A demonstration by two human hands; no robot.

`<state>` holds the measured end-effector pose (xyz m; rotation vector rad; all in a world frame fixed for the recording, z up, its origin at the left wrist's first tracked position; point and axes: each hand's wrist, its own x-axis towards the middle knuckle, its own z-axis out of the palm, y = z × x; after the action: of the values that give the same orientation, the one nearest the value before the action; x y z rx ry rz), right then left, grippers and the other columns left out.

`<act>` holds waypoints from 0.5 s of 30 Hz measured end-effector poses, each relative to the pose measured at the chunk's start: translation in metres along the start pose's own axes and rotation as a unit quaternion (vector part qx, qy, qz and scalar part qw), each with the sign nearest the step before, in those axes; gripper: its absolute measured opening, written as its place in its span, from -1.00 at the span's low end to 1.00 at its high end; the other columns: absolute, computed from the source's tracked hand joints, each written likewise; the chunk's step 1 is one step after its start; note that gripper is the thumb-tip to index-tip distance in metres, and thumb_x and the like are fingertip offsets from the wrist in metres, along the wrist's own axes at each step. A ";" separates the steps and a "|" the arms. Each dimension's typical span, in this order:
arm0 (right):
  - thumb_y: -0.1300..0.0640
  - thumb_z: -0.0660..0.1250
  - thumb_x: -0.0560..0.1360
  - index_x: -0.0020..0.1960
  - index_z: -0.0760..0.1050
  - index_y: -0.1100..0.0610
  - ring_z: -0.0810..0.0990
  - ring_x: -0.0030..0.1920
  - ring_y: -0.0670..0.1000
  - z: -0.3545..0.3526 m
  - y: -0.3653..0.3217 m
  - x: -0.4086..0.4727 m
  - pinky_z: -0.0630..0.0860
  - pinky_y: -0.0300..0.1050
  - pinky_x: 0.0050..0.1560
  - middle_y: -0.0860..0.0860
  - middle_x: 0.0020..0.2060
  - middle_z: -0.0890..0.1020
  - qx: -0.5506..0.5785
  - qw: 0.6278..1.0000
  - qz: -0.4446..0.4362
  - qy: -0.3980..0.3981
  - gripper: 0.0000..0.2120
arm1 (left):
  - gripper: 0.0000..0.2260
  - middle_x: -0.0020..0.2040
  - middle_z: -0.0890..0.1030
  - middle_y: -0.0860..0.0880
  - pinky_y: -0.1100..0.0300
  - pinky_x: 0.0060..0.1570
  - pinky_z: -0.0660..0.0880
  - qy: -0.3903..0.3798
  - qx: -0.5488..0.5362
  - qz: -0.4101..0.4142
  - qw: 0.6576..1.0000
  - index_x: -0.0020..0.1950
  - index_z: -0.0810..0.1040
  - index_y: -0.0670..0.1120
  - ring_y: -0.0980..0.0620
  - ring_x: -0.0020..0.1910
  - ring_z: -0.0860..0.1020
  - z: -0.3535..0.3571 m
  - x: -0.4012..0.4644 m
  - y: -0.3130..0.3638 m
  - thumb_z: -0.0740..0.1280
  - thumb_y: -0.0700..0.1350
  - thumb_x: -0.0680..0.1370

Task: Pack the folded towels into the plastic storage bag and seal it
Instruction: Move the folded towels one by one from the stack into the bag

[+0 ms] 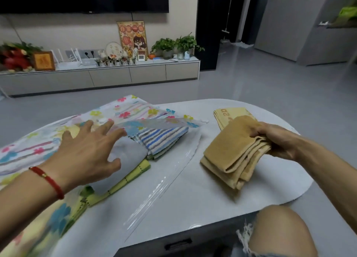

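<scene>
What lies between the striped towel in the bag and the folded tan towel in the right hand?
Head view: only the bag's clear plastic flap on bare white tabletop.

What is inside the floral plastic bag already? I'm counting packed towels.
At the floral plastic bag mouth lie a blue-striped towel, a grey towel and a green checked towel. Anything deeper is covered by the printed plastic.

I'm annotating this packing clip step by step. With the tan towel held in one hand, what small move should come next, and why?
Probably carry the folded tan towel, gripped by the right hand, leftward into the bag's mouth. The left hand is spread at the floral plastic bag, whose opening already shows a striped towel.
</scene>
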<state>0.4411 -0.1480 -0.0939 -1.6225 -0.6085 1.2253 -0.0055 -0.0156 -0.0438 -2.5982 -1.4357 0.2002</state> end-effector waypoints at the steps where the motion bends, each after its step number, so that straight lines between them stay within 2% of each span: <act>1: 0.34 0.30 0.47 0.31 0.49 -0.01 0.55 -0.42 -0.01 0.006 0.005 -0.015 0.53 -0.14 -0.47 0.09 -0.10 0.59 -0.016 1.000 -0.006 -0.026 -0.53 | -0.34 0.62 -0.04 0.07 -0.40 0.35 0.23 -0.015 0.003 -0.005 1.000 0.50 0.02 0.29 -0.20 0.56 0.00 0.001 -0.007 -0.004 0.22 0.30 0.46; 3: 0.37 0.26 0.51 0.38 0.45 -0.38 0.56 -0.31 0.03 0.026 0.011 -0.041 0.56 -0.12 -0.43 0.03 0.21 0.52 -0.049 0.994 -0.029 -0.089 -0.29 | -0.32 0.61 -0.04 0.10 -0.46 0.32 0.22 -0.044 0.015 -0.021 0.999 0.52 0.03 0.27 -0.22 0.55 -0.02 -0.001 -0.017 -0.012 0.23 0.27 0.46; 4: 0.39 0.23 0.51 0.37 0.44 -0.44 0.55 -0.25 0.06 0.040 0.010 -0.053 0.56 -0.13 -0.40 -0.03 0.29 0.46 -0.066 0.989 -0.042 -0.123 -0.24 | -0.30 0.61 -0.05 0.12 -0.48 0.30 0.21 -0.052 0.019 -0.028 0.998 0.54 0.01 0.25 -0.23 0.55 -0.03 -0.004 -0.018 -0.017 0.25 0.25 0.47; 5: 0.39 0.22 0.50 0.38 0.45 -0.41 0.55 -0.19 0.08 0.056 0.009 -0.061 0.56 -0.15 -0.37 -0.06 0.34 0.43 -0.083 0.983 -0.053 -0.155 -0.25 | -0.27 0.61 -0.07 0.15 -0.50 0.30 0.20 -0.055 0.018 -0.033 0.998 0.55 -0.02 0.22 -0.24 0.55 -0.03 -0.009 -0.017 -0.022 0.26 0.24 0.47; 7: 0.35 0.22 0.44 0.38 0.55 -0.22 0.55 -0.13 0.07 0.095 0.007 -0.068 0.54 -0.19 -0.33 -0.02 0.39 0.46 -0.106 0.967 -0.057 -0.224 -0.35 | -0.20 0.61 -0.09 0.16 -0.49 0.33 0.17 -0.052 0.012 -0.024 0.998 0.58 -0.07 0.15 -0.22 0.56 0.00 -0.024 -0.011 -0.032 0.28 0.22 0.46; 9: 0.32 0.24 0.37 0.31 0.64 -0.03 0.61 -0.18 0.02 0.140 0.008 -0.064 0.52 -0.21 -0.33 -0.03 0.34 0.55 -0.087 0.954 -0.042 -0.284 -0.43 | -0.16 0.62 -0.08 0.09 -0.42 0.39 0.13 -0.042 0.005 -0.010 0.999 0.60 -0.07 0.06 -0.21 0.57 0.02 -0.038 -0.005 -0.039 0.30 0.21 0.45; 11: 0.33 0.26 0.32 0.23 0.69 0.06 0.60 -0.33 -0.07 0.191 0.010 -0.049 0.50 -0.25 -0.42 -0.03 0.10 0.69 -0.025 0.948 -0.039 -0.315 -0.46 | -0.18 0.62 -0.08 0.08 -0.44 0.38 0.13 -0.018 -0.002 -0.022 1.000 0.60 -0.03 0.02 -0.24 0.57 0.00 -0.052 -0.003 -0.041 0.31 0.19 0.45; 13: 0.33 0.26 0.28 0.14 0.71 0.05 0.57 -0.37 -0.07 0.243 0.011 -0.027 0.50 -0.26 -0.44 -0.01 -0.10 0.71 0.077 0.953 -0.068 -0.287 -0.49 | -0.20 0.61 -0.09 0.15 -0.54 0.30 0.15 0.003 -0.009 -0.048 0.999 0.59 -0.01 0.04 -0.26 0.56 -0.05 -0.065 -0.007 -0.042 0.32 0.18 0.47; 15: 0.33 0.28 0.33 0.12 0.71 0.00 0.63 -0.29 -0.04 0.286 0.017 0.002 0.57 -0.20 -0.35 0.03 -0.09 0.70 0.134 0.965 -0.115 -0.196 -0.54 | -0.20 0.61 -0.12 0.19 -0.58 0.25 0.15 0.009 -0.016 -0.064 0.998 0.59 -0.03 0.08 -0.26 0.56 -0.07 -0.074 -0.012 -0.043 0.32 0.19 0.48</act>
<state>0.1771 -0.0389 -0.1149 -1.0592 -0.8140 1.3954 -0.0334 -0.0092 0.0380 -2.5148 -1.6056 0.1386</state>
